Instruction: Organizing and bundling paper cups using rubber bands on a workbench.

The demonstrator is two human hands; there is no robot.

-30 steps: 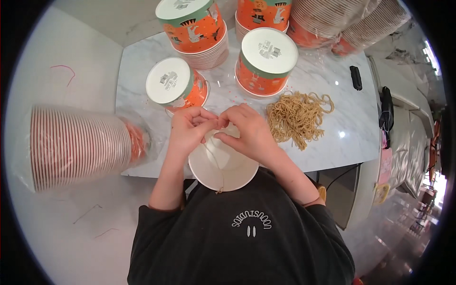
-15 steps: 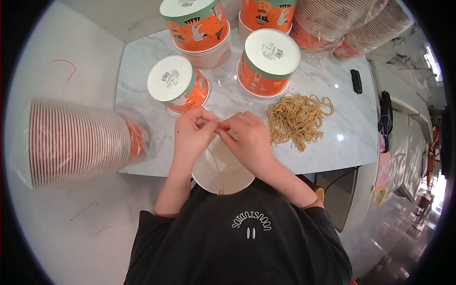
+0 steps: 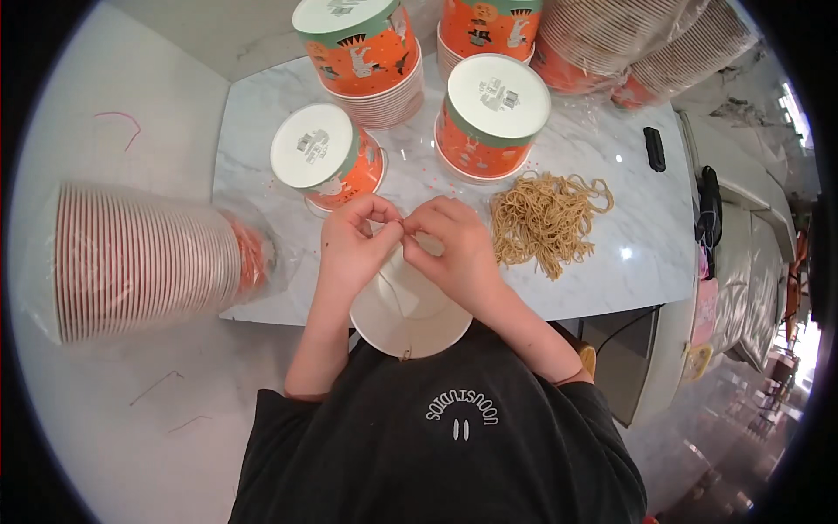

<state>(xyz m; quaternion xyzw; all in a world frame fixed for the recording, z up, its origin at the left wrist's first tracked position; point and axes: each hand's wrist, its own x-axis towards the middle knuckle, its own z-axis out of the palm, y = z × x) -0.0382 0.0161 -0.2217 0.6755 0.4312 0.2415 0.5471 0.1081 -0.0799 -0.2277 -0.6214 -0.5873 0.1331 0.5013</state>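
A white-lined paper bucket [image 3: 428, 323] stands against my shirt, its open mouth facing up. My left hand [image 3: 349, 249] and my right hand [image 3: 458, 253] meet over its far rim. Thumbs and forefingers of both pinch a thin cord [image 3: 397, 293]; the pinched end is mostly hidden by the fingertips. From there the cord runs down across the bucket's inside toward the near rim, where a small knot [image 3: 406, 353] shows. Right of my right hand lies a loose heap of tan cords [image 3: 550, 223] on the marble-patterned table [image 3: 628, 262].
Beyond my hands stand upside-down orange and green buckets [image 3: 327, 153], some stacked. A bagged stack of buckets [image 3: 148, 262] lies at the left. More bagged stacks [image 3: 611, 39] fill the far right corner. A small black object [image 3: 654, 150] lies near the right edge.
My fingers have shifted slightly at the far rim, the right hand's fingertips a little. The bucket has tilted or moved very slightly. Everything else stays put.
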